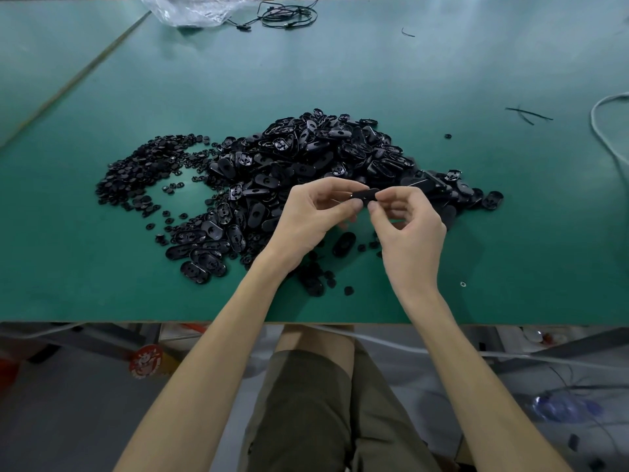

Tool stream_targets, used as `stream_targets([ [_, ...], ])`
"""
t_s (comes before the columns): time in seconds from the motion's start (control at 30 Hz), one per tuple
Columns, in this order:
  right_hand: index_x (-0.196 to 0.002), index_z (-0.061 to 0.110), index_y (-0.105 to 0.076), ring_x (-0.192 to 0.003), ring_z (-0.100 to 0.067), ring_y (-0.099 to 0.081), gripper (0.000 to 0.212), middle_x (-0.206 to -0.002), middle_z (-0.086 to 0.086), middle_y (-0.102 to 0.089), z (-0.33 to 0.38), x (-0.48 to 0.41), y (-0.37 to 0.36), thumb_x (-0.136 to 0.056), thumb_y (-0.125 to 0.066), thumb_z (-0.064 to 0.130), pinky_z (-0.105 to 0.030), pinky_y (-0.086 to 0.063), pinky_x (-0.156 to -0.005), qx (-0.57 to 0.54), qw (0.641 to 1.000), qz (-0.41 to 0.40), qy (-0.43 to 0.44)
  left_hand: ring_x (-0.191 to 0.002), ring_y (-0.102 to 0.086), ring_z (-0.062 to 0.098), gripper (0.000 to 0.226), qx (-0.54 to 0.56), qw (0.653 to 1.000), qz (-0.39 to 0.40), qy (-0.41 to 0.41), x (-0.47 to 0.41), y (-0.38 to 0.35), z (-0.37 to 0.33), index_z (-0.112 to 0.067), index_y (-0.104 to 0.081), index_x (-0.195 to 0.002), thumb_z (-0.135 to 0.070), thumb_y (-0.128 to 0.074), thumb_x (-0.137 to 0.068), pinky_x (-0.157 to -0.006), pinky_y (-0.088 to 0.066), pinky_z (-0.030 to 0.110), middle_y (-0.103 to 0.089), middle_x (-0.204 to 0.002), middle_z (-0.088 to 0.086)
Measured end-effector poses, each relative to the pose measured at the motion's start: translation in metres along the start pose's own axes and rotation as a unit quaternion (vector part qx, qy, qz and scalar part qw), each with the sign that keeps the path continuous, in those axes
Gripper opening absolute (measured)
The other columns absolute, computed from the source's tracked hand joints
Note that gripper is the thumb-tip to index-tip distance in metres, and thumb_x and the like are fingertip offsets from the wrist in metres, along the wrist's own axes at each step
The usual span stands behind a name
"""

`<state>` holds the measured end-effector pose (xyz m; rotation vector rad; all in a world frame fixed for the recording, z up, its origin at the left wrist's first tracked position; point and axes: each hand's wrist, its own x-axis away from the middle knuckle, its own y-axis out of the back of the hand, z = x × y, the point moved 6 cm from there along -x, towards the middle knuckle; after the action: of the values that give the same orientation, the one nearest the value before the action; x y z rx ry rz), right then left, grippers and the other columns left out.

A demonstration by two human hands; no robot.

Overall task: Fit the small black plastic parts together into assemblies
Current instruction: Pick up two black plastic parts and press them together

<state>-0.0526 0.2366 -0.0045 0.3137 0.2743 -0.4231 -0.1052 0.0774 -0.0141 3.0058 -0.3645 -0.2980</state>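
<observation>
A big heap of black oval plastic shells (306, 158) lies in the middle of the green table (476, 199). To its left spreads a flatter pile of small round black pieces (143, 168). Above the heap's near edge, my left hand (313, 219) and my right hand (408, 229) meet. Together they pinch one black oval part (365, 194) between fingertips and thumbs. More loose ovals and small pieces (320, 277) lie on the table under my wrists.
A crumpled clear plastic bag (194, 8) and a coil of black cable (289, 15) sit at the far edge. Thin black strips (527, 114) and a white cord (609, 131) lie at the right. The table's near edge runs just above my knees.
</observation>
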Motion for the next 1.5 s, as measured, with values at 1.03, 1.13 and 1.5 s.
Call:
stream_targets([
  [1.03,-0.097,0.021,-0.065,-0.086,-0.003,-0.064,0.012,-0.090,0.014,-0.068,0.0063,0.0008,-0.0010,-0.096,-0.071,0.011,-0.014,-0.049,-0.078,0.028,1.000,0.001,0.009,-0.084,-0.071,0.020,0.024,0.001,1.000,0.023,0.012,0.0008,-0.0019,-0.0018,-0.004,-0.076,-0.117,-0.007,-0.075,-0.093,-0.085,-0.060,0.041,-0.078,-0.103,0.017],
  [1.13,-0.096,0.021,-0.065,-0.085,-0.002,-0.064,0.012,-0.088,0.015,-0.068,0.0060,0.0010,0.0007,-0.095,-0.073,0.012,-0.014,-0.049,-0.078,0.022,1.000,-0.005,0.002,-0.084,-0.070,0.020,0.024,0.007,1.000,0.029,0.008,0.0015,-0.0018,-0.0021,-0.006,-0.077,-0.116,-0.008,-0.077,-0.092,-0.084,-0.059,0.038,-0.077,-0.103,0.018],
  [1.5,-0.097,0.018,-0.066,-0.084,-0.008,-0.064,0.009,-0.091,0.009,-0.068,0.0045,0.0001,0.0007,-0.096,-0.073,0.013,-0.020,-0.051,-0.079,0.016,1.000,-0.015,0.006,-0.081,-0.073,0.020,0.020,0.001,1.000,0.025,0.010,0.0005,-0.0016,-0.0029,-0.013,-0.079,-0.111,-0.013,-0.079,-0.091,-0.083,-0.059,0.045,-0.078,-0.096,0.016],
])
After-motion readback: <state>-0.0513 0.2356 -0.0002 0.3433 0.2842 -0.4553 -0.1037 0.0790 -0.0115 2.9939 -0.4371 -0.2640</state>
